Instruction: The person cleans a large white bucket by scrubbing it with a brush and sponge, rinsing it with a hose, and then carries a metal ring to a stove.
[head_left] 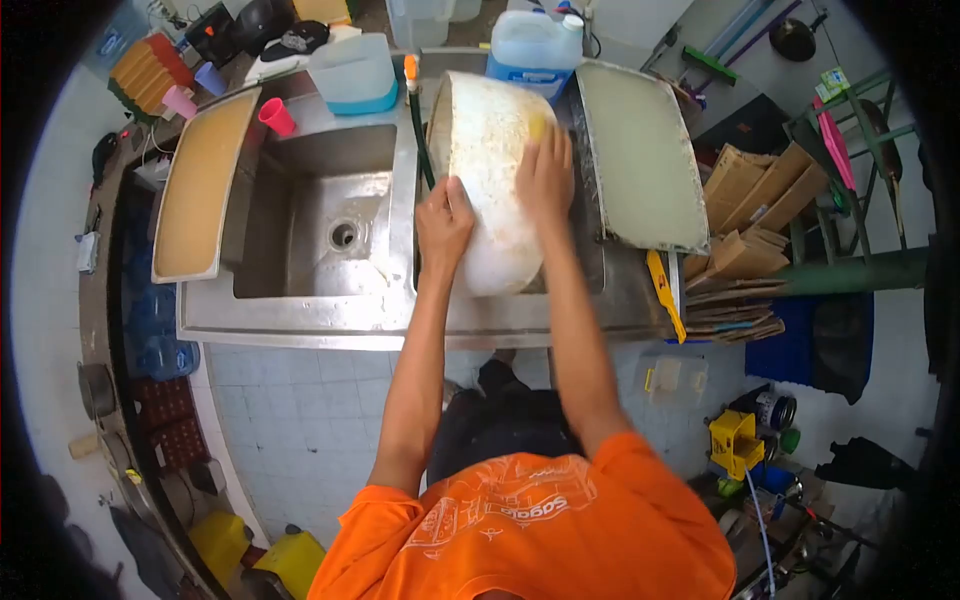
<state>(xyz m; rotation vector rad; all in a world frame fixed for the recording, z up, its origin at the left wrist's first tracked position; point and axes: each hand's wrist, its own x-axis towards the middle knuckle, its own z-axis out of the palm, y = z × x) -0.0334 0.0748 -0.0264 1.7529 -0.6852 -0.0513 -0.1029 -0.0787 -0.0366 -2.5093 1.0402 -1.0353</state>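
A large whitish round tub [490, 205] with brown stains lies tilted on its side in the right basin of the steel sink. My left hand [445, 225] is closed on the tub's left edge, thumb pointing up. My right hand [546, 180], slightly smeared by motion, presses a small yellow sponge [537, 127] against the tub's outer wall. Only the sponge's top end shows past my fingers. Just left of the tub stands a dark green hose [416, 125] with an orange-and-white end.
The left sink basin [320, 235] has a drain. A tan tray [200, 195] and a pale green tray [645, 155] flank the sink. Behind are a container of blue liquid [352, 75], a blue jug [535, 50] and a pink cup [277, 117]. A yellow-handled saw [664, 295] and folded cardboard [750, 200] lie right.
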